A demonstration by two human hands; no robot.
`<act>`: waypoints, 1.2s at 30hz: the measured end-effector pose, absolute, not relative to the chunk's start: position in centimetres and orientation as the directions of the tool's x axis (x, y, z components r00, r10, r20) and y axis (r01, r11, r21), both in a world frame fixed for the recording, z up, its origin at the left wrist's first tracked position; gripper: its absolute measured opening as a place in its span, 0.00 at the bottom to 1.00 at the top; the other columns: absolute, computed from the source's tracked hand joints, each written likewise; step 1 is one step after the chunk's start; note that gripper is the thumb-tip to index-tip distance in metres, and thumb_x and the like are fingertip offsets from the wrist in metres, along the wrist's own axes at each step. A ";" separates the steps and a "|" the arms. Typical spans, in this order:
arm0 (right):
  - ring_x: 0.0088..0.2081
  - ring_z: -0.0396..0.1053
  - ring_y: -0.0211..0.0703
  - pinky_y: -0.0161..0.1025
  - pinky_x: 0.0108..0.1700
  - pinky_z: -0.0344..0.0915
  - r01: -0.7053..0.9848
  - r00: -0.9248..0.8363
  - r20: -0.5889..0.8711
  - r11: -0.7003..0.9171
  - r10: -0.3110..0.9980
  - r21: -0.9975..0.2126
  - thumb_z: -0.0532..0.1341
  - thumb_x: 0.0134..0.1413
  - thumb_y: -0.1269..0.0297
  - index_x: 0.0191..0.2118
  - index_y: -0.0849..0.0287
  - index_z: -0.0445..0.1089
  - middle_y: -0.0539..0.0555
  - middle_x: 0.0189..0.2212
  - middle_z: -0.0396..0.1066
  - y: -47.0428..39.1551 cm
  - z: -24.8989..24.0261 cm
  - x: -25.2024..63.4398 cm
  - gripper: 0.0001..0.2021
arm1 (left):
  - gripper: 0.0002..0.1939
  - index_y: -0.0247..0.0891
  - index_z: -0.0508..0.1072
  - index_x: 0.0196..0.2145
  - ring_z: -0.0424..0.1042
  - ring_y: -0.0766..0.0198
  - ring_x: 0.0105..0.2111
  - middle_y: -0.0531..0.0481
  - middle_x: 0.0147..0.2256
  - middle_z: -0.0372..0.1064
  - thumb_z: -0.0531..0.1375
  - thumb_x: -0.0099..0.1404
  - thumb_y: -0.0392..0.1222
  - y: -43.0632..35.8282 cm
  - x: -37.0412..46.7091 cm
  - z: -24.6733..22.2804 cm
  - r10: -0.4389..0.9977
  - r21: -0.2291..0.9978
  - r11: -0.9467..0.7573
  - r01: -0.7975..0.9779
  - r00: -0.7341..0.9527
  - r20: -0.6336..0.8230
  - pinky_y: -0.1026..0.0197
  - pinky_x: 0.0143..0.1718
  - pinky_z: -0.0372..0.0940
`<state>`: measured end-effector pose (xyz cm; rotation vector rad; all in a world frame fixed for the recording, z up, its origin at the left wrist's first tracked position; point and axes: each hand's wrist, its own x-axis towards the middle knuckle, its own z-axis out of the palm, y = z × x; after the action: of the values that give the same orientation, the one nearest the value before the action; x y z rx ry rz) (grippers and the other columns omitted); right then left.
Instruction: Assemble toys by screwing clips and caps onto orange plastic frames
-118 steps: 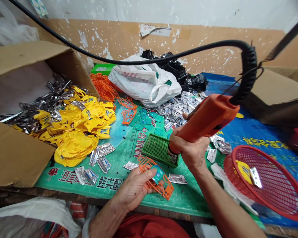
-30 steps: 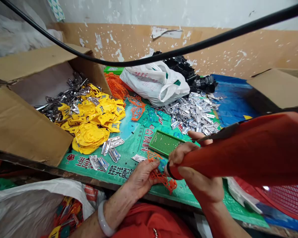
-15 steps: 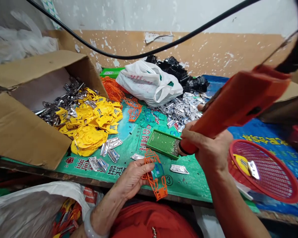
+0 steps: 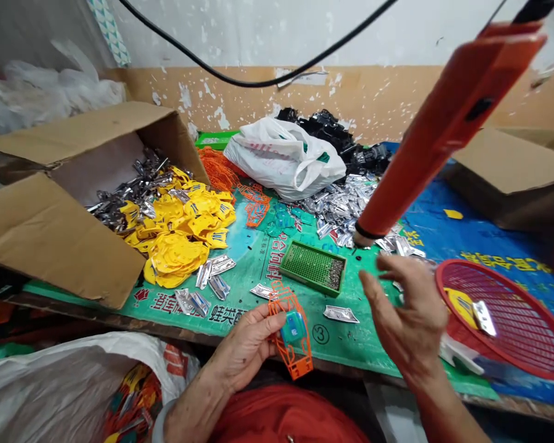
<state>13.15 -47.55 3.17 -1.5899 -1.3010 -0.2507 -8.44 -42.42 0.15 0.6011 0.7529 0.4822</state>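
Left hand point(image 4: 242, 351) clamps orange frame point(image 4: 292, 335); right hand point(image 4: 409, 323) empty.
Right fingers spread apart below hanging orange driver point(image 4: 438, 129), beside green tray point(image 4: 313, 267).

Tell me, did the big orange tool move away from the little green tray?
Yes. The orange tool has swung up and right, off the green tray. The right hand has let go; it hangs free above.
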 end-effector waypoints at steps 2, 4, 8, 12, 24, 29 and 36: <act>0.37 0.69 0.45 0.43 0.39 0.66 0.853 0.267 0.562 0.080 0.783 -0.516 0.60 0.57 0.66 0.39 0.58 0.70 0.55 0.33 0.70 -49.1 0.9 13.5 0.05 | 0.15 0.34 0.74 0.45 0.73 0.57 0.38 0.43 0.39 0.74 0.63 0.61 0.41 -42.3 -8.4 0.0 0.604 0.656 0.727 -0.204 0.643 -0.470 0.51 0.42 0.69; 0.36 0.69 0.47 0.43 0.37 0.66 0.891 0.218 0.400 -0.014 0.890 -0.454 0.58 0.58 0.63 0.37 0.59 0.71 0.56 0.33 0.70 -50.1 -1.0 13.8 0.07 | 0.14 0.35 0.73 0.46 0.72 0.59 0.37 0.43 0.39 0.74 0.61 0.62 0.40 -42.2 -8.3 0.1 0.604 0.657 0.722 -0.217 0.660 -0.446 0.52 0.42 0.68; 0.39 0.66 0.53 0.46 0.36 0.64 0.945 0.231 0.198 -0.171 0.952 -0.280 0.60 0.56 0.58 0.38 0.59 0.73 0.60 0.35 0.69 -50.9 -2.8 13.4 0.11 | 0.14 0.35 0.73 0.45 0.71 0.61 0.36 0.44 0.41 0.72 0.60 0.60 0.34 -42.2 -8.1 0.6 0.608 0.677 0.699 -0.231 0.690 -0.392 0.57 0.41 0.66; 0.38 0.64 0.53 0.45 0.37 0.61 0.899 0.273 0.130 -0.205 0.953 -0.388 0.59 0.56 0.61 0.34 0.59 0.73 0.59 0.33 0.67 -50.8 -3.1 13.1 0.08 | 0.17 0.36 0.71 0.46 0.70 0.63 0.36 0.47 0.38 0.71 0.62 0.57 0.32 -42.3 -8.2 1.0 0.607 0.692 0.682 -0.237 0.711 -0.355 0.61 0.40 0.64; 0.23 0.59 0.35 0.33 0.24 0.57 0.594 0.358 0.026 -0.206 0.933 -0.777 0.60 0.51 0.60 0.29 0.58 0.62 0.46 0.21 0.62 -50.9 -0.7 12.2 0.08 | 0.16 0.35 0.71 0.38 0.69 0.68 0.29 0.49 0.33 0.73 0.68 0.50 0.32 -42.2 -7.4 1.1 0.638 0.682 0.696 -0.225 0.629 -0.444 0.64 0.33 0.65; 0.23 0.57 0.35 0.33 0.25 0.56 0.319 0.386 0.054 -0.078 0.921 -0.945 0.62 0.50 0.57 0.25 0.59 0.64 0.46 0.20 0.61 -50.5 0.8 10.3 0.12 | 0.15 0.34 0.72 0.36 0.69 0.69 0.29 0.49 0.33 0.73 0.67 0.50 0.31 -42.5 -6.4 0.9 0.697 0.677 0.674 -0.297 0.559 -0.448 0.65 0.35 0.64; 0.26 0.66 0.39 0.33 0.27 0.64 0.374 0.252 0.128 0.026 0.959 -0.927 0.54 0.59 0.58 0.38 0.59 0.72 0.51 0.26 0.72 -49.4 1.1 8.6 0.13 | 0.16 0.36 0.74 0.35 0.70 0.67 0.32 0.50 0.35 0.74 0.67 0.46 0.29 -42.8 -5.5 1.5 0.757 0.708 0.621 -0.335 0.490 -0.432 0.63 0.37 0.64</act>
<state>8.60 -49.44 1.13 -1.5321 -1.2935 0.7413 -5.45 -42.76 1.48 0.5941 0.8072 0.7124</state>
